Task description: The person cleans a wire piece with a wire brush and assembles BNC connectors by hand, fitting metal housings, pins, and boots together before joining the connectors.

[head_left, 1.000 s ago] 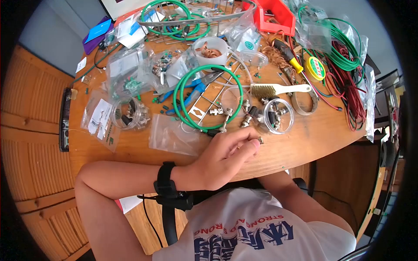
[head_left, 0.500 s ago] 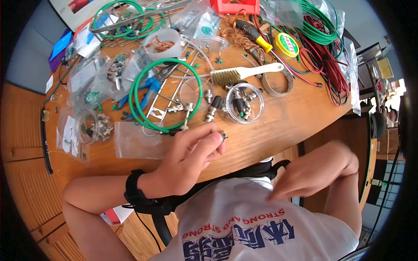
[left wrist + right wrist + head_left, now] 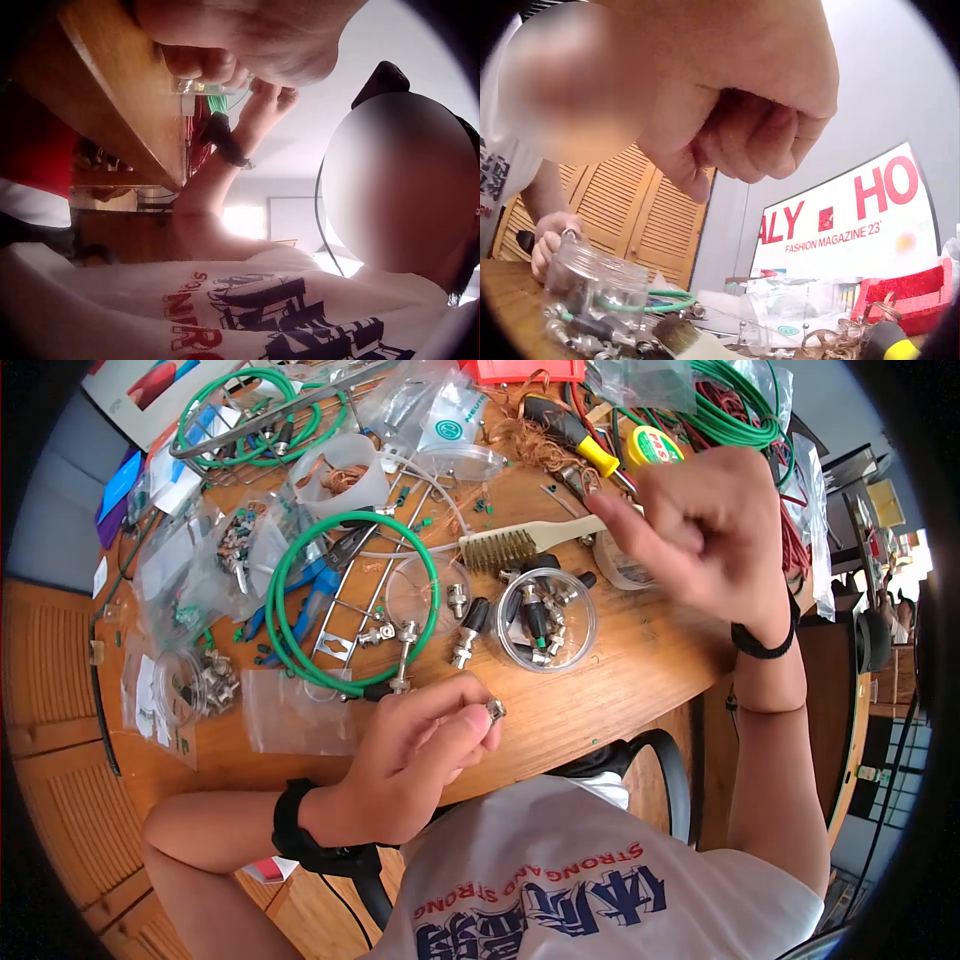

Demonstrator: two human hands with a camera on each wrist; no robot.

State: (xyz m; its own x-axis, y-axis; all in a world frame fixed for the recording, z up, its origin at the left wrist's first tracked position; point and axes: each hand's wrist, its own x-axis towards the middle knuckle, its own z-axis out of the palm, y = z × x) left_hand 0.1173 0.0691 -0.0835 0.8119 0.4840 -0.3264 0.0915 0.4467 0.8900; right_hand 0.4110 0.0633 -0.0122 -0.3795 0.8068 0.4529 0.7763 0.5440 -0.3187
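At the table's front edge my left hand [image 3: 415, 755] pinches a small metal coaxial connector [image 3: 496, 709] between thumb and forefinger, its metal end sticking out past the fingertips. My right hand [image 3: 705, 535] is raised over the right part of the table, fingers loosely curled with nothing visible in them. Below and left of it stands a clear round jar [image 3: 593, 630] with several metal and black-sleeved connectors in it. More connectors [image 3: 465, 645] lie just left of the jar. Beyond the left hand, a green cable loop [image 3: 435, 595] ends in a metal connector [image 3: 405, 658].
A wire brush [image 3: 570, 532] lies behind the jar. Blue-handled pliers [image 3: 318, 585] lie under the green loop. A yellow-and-black screwdriver [image 3: 598, 458], a yellow tin [image 3: 655, 445] and copper strands [image 3: 540, 442] are at the back. A plastic bag [image 3: 290, 710] lies left.
My right hand has risen from beside the body, up and forward over the table's right side. The left hand keeps its pinch on the connector. The head view has shifted rightward.
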